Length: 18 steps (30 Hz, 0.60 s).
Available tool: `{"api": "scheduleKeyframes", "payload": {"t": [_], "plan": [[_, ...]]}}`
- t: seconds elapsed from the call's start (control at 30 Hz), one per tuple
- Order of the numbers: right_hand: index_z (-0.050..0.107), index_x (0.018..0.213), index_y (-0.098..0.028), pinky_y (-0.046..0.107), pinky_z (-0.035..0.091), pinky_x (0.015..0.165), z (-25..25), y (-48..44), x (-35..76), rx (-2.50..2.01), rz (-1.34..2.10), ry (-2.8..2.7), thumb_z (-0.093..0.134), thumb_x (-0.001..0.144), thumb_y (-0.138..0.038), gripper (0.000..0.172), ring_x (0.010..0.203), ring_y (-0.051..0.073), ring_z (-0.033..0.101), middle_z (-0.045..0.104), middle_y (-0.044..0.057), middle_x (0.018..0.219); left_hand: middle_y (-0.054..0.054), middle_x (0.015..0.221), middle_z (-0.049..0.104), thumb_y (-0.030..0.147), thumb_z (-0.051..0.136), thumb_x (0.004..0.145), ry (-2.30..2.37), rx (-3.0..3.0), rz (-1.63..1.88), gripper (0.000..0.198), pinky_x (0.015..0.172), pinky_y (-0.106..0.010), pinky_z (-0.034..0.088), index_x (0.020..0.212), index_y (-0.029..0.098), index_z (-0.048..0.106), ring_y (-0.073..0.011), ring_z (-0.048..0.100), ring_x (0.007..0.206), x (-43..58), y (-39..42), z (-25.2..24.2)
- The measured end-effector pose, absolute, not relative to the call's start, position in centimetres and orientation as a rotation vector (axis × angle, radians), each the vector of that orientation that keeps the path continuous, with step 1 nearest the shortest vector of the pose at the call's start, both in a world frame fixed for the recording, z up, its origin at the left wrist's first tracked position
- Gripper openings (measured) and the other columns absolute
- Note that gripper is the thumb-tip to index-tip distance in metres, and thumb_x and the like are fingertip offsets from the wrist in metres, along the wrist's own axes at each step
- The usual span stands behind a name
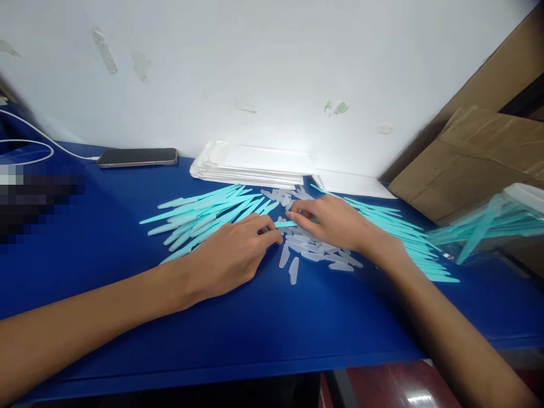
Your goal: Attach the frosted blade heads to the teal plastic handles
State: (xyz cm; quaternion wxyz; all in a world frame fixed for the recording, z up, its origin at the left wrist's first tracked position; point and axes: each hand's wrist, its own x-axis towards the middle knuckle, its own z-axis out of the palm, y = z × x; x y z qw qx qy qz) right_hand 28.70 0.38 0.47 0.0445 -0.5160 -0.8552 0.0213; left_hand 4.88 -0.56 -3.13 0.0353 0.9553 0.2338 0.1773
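Between my two hands a short stretch of a turquoise eyebrow razor (285, 224) shows; the rest is covered by fingers. My left hand (240, 249) is closed, its curled fingers on the razor's left end. From the other side my right hand (327, 218) pinches in with thumb and fingers, and the razor runs behind its thumb. Below and around the right hand lie loose translucent blade caps (312, 256). Turquoise razors with pale, capped-looking ends (204, 218) are heaped beside my left hand. More razors (419, 249) lie fanned out to the right, partly behind my right forearm.
White folded paper sheets (259, 161) are stacked against the wall. A phone (138, 157) with a white cable lies at back left. On the right, a clear bag of turquoise razors (488, 224) sits before a cardboard box (471, 156). The blue table (238, 345) ends close to me.
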Motion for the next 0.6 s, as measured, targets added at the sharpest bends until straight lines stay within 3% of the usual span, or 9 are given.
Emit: {"api": "scheduleKeyframes", "payload": {"t": [0.37, 0.6], "plan": [[0.068, 0.092, -0.024, 0.03, 0.023, 0.054, 0.53, 0.23, 28.61, -1.594, -0.02, -2.554, 0.032, 0.104, -0.051, 0.046, 0.052, 0.014, 0.042, 0.057, -0.001, 0.058, -0.009, 0.12, 0.06, 0.013, 0.038, 0.101, 0.737, 2.93, 0.523, 0.025, 0.068, -0.032, 0.05, 0.116, 0.019, 0.058, -0.0235, 0.059, 0.1, 4.74, -0.82, -2.85], [0.07, 0.098, -0.026, 0.029, 0.027, 0.056, 0.31, 0.35, 28.58, -1.557, 0.021, -2.552, 0.035, 0.102, -0.056, 0.046, 0.055, 0.014, 0.046, 0.062, -0.001, 0.061, -0.008, 0.121, 0.059, 0.013, 0.038, 0.1, 0.75, 2.93, 0.5, 0.026, 0.066, -0.032, 0.049, 0.117, 0.02, 0.057, -0.0237, 0.057, 0.102, 4.77, -0.66, -3.05]]}}
